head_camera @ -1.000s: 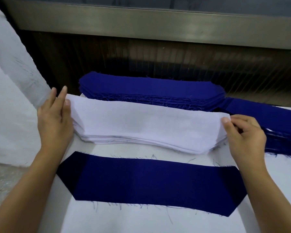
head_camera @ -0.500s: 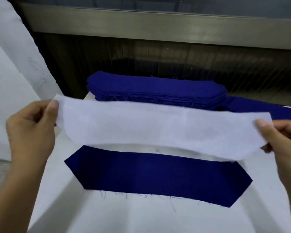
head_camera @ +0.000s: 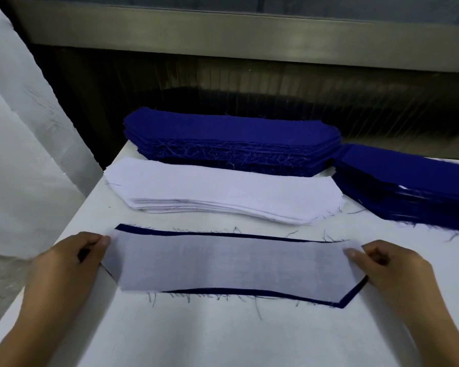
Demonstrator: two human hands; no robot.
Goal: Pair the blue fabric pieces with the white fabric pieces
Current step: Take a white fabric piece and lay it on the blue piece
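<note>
Head view: we see our left grip (head_camera: pixel 64 266) pinching the left end of a thin white fabric piece (head_camera: pixel 231 263), thumb on top, and our right grip (head_camera: pixel 392 271) pinching its right end the same way. Between the two grips the white piece lies flat over a blue fabric piece (head_camera: pixel 249 290) on the worktop (head_camera: pixel 223 340), with slim blue edges showing along its far side and near right corner. Just beyond the grips sits a stack of white pieces (head_camera: pixel 223 192); beyond that, a stack of blue pieces (head_camera: pixel 231 131). Out past the right grip lies a second blue stack (head_camera: pixel 408 176).
</note>
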